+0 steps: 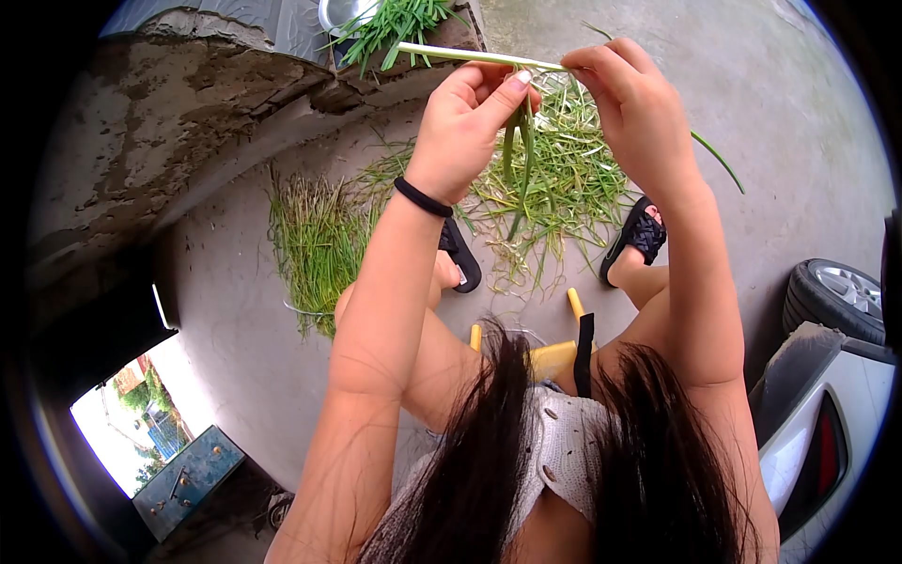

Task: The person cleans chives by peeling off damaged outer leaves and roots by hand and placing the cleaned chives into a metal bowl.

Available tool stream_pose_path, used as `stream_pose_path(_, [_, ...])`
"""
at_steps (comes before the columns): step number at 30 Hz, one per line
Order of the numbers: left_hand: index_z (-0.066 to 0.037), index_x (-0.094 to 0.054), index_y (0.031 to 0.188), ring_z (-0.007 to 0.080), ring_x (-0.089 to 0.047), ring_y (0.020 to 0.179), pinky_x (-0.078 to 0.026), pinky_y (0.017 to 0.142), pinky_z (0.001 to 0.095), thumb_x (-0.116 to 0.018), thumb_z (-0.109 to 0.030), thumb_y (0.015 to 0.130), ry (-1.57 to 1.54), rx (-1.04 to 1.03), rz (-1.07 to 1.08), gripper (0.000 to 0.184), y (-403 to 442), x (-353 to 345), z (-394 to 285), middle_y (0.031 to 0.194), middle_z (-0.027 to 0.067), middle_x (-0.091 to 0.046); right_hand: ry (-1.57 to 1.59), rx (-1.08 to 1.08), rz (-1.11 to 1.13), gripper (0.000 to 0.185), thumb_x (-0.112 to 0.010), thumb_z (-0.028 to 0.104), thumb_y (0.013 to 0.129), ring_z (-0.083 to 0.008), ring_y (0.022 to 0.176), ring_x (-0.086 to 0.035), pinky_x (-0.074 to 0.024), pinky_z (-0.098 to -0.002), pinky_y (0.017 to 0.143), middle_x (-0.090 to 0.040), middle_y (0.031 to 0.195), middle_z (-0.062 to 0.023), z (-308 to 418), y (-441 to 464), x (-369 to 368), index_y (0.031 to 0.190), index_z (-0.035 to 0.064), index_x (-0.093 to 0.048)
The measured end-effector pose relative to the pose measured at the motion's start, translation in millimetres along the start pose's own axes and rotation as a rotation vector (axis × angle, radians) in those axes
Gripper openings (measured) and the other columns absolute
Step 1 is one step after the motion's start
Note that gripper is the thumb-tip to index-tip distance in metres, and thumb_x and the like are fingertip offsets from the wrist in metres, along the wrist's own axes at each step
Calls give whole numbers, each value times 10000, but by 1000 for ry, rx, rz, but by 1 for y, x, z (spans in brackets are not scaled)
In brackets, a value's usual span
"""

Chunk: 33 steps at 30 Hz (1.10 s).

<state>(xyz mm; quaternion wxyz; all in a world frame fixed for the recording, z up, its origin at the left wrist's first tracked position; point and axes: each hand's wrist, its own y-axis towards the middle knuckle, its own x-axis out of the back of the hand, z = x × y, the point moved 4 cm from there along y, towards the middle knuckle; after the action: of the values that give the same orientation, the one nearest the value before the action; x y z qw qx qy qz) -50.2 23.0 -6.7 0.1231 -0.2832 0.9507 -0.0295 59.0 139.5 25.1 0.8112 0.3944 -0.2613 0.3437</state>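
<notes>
A long stalk, pale at its left end point(451, 53) and green at its right end, runs across both hands at the top centre. My left hand point(470, 113) is closed around the stalk's middle, with limp green leaves point(523, 160) hanging below the fingers. Thumb and fingers of my right hand point(625, 99) pinch the same stalk further right. Its green tip point(719, 160) shows beyond my right wrist. Below the hands, loose green and yellowish leaves point(573, 160) lie scattered on the floor.
A bundle of uncut greens point(319, 235) lies on the floor at left. Trimmed green stalks point(395, 28) and a metal bowl point(343, 13) rest on a ledge, top left. A yellow stool point(552, 361) is beneath me. A wheel point(841, 296) and a car point(817, 451) stand at right.
</notes>
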Motion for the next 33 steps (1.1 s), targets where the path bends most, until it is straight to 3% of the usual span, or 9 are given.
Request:
stream_pose_path(7, [-8, -548, 1005, 91, -513, 735, -427, 682, 215, -480, -169, 914, -49, 58, 63, 196, -1, 0, -5, 824, 23, -574, 58, -15, -4, 121, -526, 6, 823, -226, 706, -557, -439, -291, 621, -553, 834, -77, 5, 5, 11, 907, 64, -591])
stream_pose_path(14, [-9, -518, 996, 94, -458, 677, -394, 625, 221, -433, -151, 932, -198, 59, -46, 178, 0, 13, -1, 790, 13, -513, 60, -64, 22, 141, -513, -24, 820, -219, 734, -563, -439, -278, 648, -555, 847, -85, -8, 7, 20, 923, 43, -582])
stream_pose_path(17, [-17, -510, 1009, 94, -451, 664, -373, 610, 229, -431, -158, 933, -302, 18, -49, 179, 0, 16, -6, 792, 12, -514, -17, -39, -43, 81, -535, 114, 842, -251, 699, -560, -445, -340, 595, -556, 809, -49, -33, 4, 18, 889, 121, -600])
stream_pose_path(21, [-19, -504, 1024, 97, -447, 679, -368, 624, 243, -406, -152, 940, -449, -52, -105, 185, 2, 31, -11, 837, 22, -513, -73, -144, -53, 96, -521, 112, 856, -257, 694, -547, -432, -335, 607, -552, 799, -80, -56, 6, 31, 907, 92, -599])
stream_pose_path(23, [-4, -478, 1130, 110, -463, 756, -385, 675, 253, -394, -158, 942, -525, -31, -63, 258, 3, 35, -12, 956, 61, -535, -82, -188, -73, 104, -518, 112, 859, -252, 690, -545, -431, -329, 607, -548, 790, -90, -69, 8, 36, 916, 83, -599])
stream_pose_path(25, [1, -453, 1191, 118, -467, 797, -391, 704, 255, -394, -171, 943, -582, 14, -57, 307, 3, 33, -13, 1025, 82, -538, -4, -247, -69, 139, -516, 131, 869, -190, 642, -521, -420, -302, 591, -559, 742, -88, -68, 8, 36, 947, 48, -596])
stream_pose_path(26, [19, -418, 1236, 138, -483, 895, -390, 750, 253, -397, -124, 926, -629, 15, 24, 342, 3, 33, -9, 1131, 119, -514, 55, -289, -56, 150, -517, 138, 871, -171, 628, -507, -415, -293, 585, -559, 725, -79, -65, 7, 34, 953, 41, -596])
stream_pose_path(30, [74, -404, 1225, 169, -486, 1017, -384, 797, 259, -397, 5, 851, -782, 141, 82, 380, 3, 23, -7, 1199, 157, -484, 278, -381, 40, 191, -516, 158, 876, -110, 601, -456, -395, -261, 564, -547, 671, -50, -50, 4, 18, 962, 4, -589])
stream_pose_path(33, [78, -398, 1224, 166, -496, 1007, -397, 809, 248, -404, -7, 872, -555, 73, 23, 362, 3, 19, -5, 1193, 156, -487, 369, -374, 80, 198, -515, 166, 877, -99, 595, -444, -384, -253, 550, -524, 654, -32, -37, 3, 8, 956, 0, -589])
